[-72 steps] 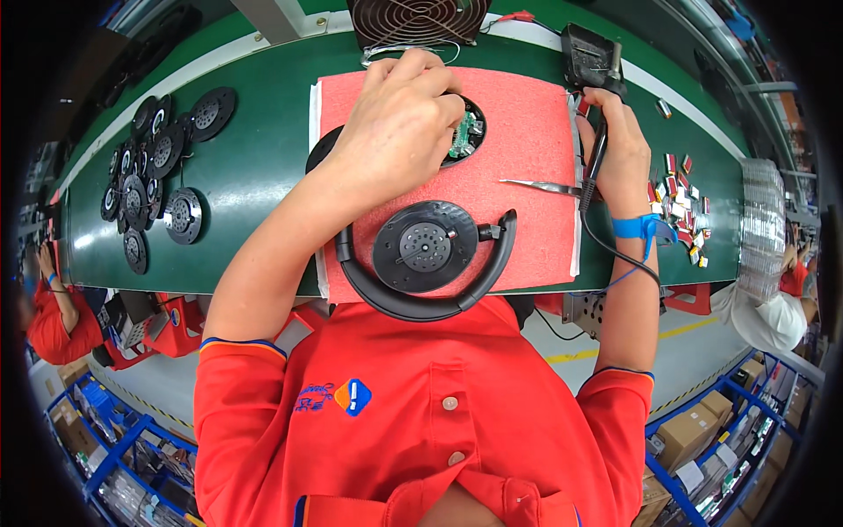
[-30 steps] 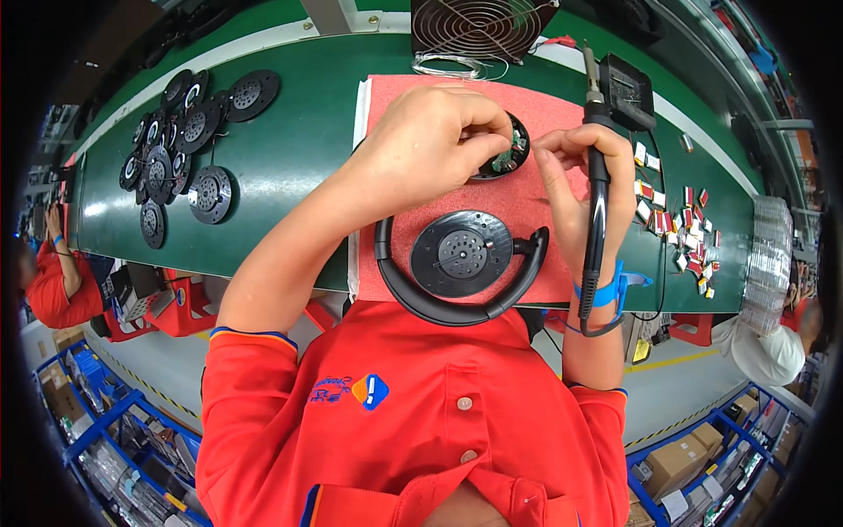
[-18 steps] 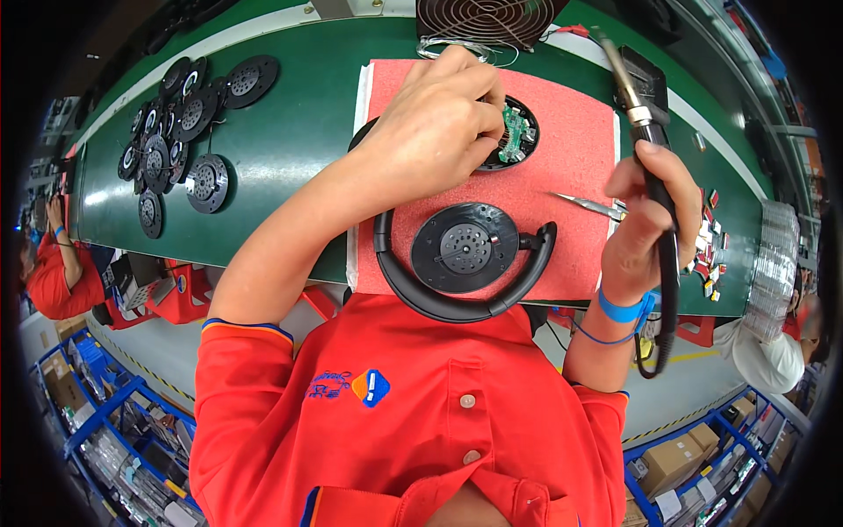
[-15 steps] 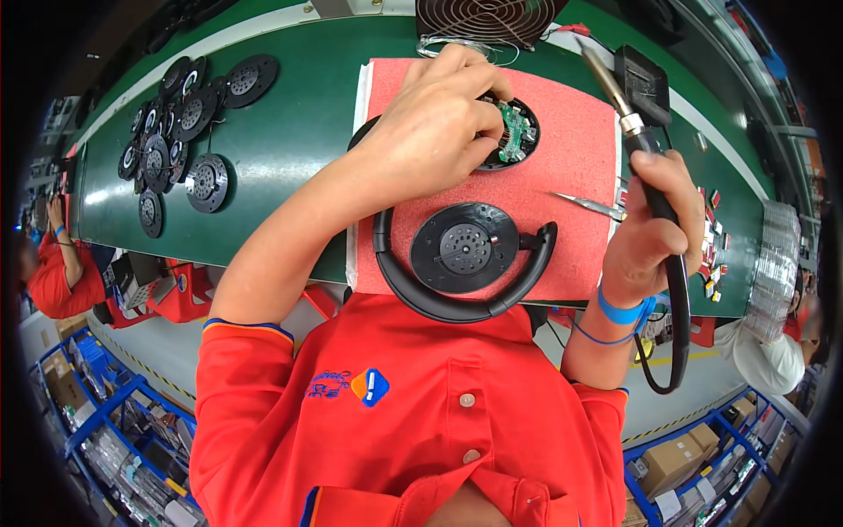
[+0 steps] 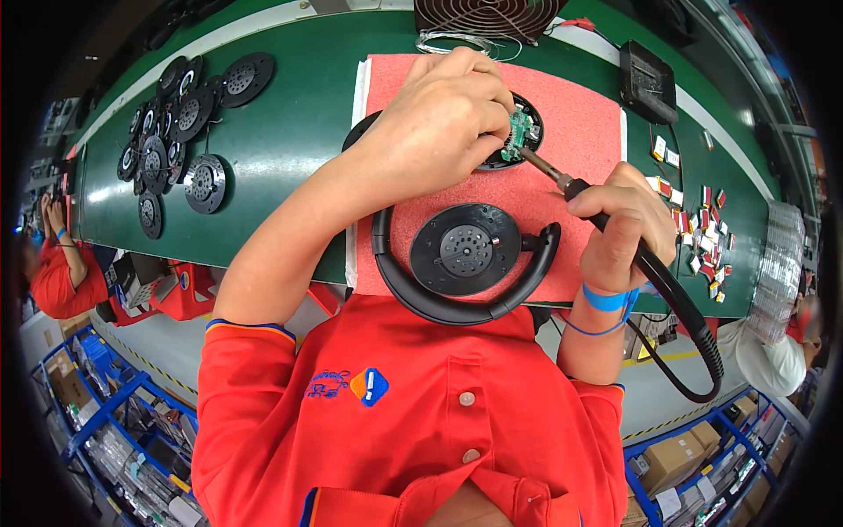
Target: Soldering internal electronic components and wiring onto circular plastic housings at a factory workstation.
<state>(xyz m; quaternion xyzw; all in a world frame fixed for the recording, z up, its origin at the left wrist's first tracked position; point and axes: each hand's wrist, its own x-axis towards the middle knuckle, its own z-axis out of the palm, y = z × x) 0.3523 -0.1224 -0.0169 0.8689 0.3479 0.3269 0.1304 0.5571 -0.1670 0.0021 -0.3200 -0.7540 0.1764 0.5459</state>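
Note:
A soldering iron [image 5: 575, 187] is gripped in my right hand [image 5: 625, 227], its tip at the lower right of a green circuit board [image 5: 520, 132]. The board sits inside a round black ear cup [image 5: 539, 117] of a headphone. Over the left side of that cup, my left hand [image 5: 452, 110] is closed, fingertips pinched together; what lies between them is hidden. The headphone's curved black headband [image 5: 413, 294] rests toward me, around a round speaker plate [image 5: 465, 249] with small holes. Both lie on a pink foam mat [image 5: 575, 114].
Several black speaker discs [image 5: 205, 183] are heaped on the green bench [image 5: 290, 114] at left. Small red-and-white parts [image 5: 707, 237] lie scattered at right, near clear plastic trays [image 5: 777, 263]. A black iron stand [image 5: 648, 83] and a fan [image 5: 487, 18] stand at the back.
My right hand has brought the soldering iron down and left, from upright beside the mat to the circuit board. My left hand stays almost in place.

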